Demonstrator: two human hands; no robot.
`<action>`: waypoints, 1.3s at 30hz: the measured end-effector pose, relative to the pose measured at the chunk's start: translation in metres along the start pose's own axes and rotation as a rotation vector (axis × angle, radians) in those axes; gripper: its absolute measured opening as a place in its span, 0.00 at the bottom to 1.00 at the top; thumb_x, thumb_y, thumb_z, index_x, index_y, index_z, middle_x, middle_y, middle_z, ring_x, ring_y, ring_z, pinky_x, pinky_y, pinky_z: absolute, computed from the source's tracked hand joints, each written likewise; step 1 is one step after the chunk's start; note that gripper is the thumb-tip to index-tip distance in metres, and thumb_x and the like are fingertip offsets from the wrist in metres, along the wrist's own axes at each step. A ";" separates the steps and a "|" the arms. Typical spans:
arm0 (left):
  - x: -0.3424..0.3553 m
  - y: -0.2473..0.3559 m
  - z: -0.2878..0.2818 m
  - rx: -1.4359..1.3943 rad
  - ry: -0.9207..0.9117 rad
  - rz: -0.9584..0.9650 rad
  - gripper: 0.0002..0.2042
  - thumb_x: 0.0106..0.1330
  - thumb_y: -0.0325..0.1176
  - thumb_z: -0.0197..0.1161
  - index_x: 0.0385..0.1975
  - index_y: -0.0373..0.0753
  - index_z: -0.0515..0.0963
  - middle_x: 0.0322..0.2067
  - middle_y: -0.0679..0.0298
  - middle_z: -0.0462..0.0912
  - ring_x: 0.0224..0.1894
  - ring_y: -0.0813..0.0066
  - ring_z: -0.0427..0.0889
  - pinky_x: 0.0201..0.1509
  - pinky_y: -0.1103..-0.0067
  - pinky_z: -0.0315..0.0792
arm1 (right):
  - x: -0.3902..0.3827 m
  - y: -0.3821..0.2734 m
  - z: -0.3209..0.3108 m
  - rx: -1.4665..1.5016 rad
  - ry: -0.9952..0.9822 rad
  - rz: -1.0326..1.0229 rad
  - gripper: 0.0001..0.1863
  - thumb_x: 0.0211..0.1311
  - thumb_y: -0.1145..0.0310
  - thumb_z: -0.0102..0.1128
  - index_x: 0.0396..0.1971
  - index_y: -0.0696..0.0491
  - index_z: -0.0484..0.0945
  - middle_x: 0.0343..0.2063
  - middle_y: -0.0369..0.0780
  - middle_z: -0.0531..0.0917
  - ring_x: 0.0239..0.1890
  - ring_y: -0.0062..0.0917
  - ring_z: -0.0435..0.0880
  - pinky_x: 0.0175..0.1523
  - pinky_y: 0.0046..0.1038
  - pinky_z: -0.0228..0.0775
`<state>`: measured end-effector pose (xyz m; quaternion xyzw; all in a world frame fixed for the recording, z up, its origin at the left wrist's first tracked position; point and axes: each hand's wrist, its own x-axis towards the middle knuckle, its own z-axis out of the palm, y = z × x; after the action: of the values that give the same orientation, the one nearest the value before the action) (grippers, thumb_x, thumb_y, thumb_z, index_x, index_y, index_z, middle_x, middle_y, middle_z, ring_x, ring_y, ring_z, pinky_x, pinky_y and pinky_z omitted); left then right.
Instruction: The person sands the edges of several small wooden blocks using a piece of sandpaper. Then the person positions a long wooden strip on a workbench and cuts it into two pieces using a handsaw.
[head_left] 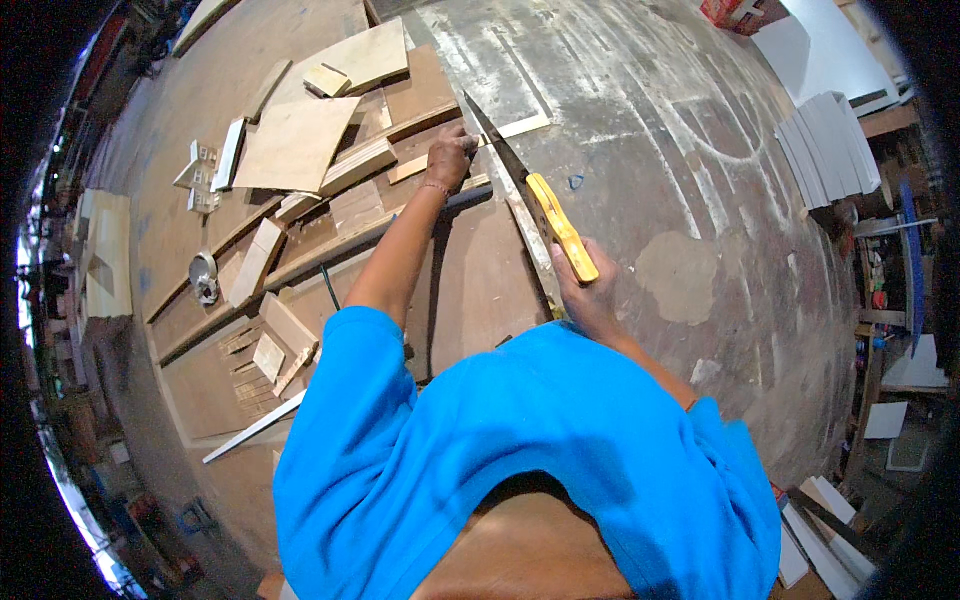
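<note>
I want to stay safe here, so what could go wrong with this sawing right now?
1. The left hand presses the wood strip right beside the saw blade; a slip might cut fingers.
2. The right hand grips the handle low, so the long blade may wander.
3. Loose offcuts nearby could shift.

A carpentry workshop: brown plywood offcuts and timber strips (300, 150) litter the worn wooden bench (480, 290), a yellow-handled handsaw (545, 210), stacked white panels (825, 150).

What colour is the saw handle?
Yellow-orange; the saw handle shows clearly in the head view, gripped by the right hand.
</note>
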<state>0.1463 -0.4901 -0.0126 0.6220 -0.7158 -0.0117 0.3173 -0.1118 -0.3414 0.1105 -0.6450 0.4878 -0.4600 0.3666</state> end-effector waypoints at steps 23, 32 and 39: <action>-0.003 -0.007 -0.003 0.043 -0.043 -0.021 0.07 0.48 0.25 0.61 0.27 0.42 0.80 0.27 0.60 0.76 0.33 0.62 0.75 0.36 0.73 0.71 | 0.032 0.014 0.038 0.044 -0.043 -0.006 0.09 0.52 0.69 0.57 0.24 0.60 0.71 0.14 0.45 0.73 0.16 0.28 0.75 0.22 0.29 0.65; 0.004 0.005 -0.005 0.086 -0.078 -0.008 0.04 0.50 0.31 0.62 0.25 0.42 0.79 0.30 0.62 0.77 0.37 0.63 0.75 0.38 0.73 0.71 | 0.032 0.014 0.030 0.047 -0.059 0.034 0.09 0.52 0.69 0.57 0.20 0.58 0.70 0.12 0.43 0.73 0.14 0.27 0.73 0.21 0.29 0.63; 0.003 0.000 -0.002 0.116 -0.034 -0.002 0.04 0.49 0.30 0.62 0.24 0.42 0.79 0.29 0.63 0.77 0.36 0.63 0.75 0.38 0.73 0.71 | 0.033 0.007 0.029 0.050 -0.047 0.026 0.09 0.52 0.70 0.57 0.20 0.59 0.70 0.13 0.42 0.72 0.15 0.25 0.73 0.21 0.27 0.63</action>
<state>0.1468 -0.4919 -0.0098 0.6398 -0.7198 0.0187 0.2686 -0.0833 -0.3749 0.1028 -0.6398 0.4760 -0.4520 0.3998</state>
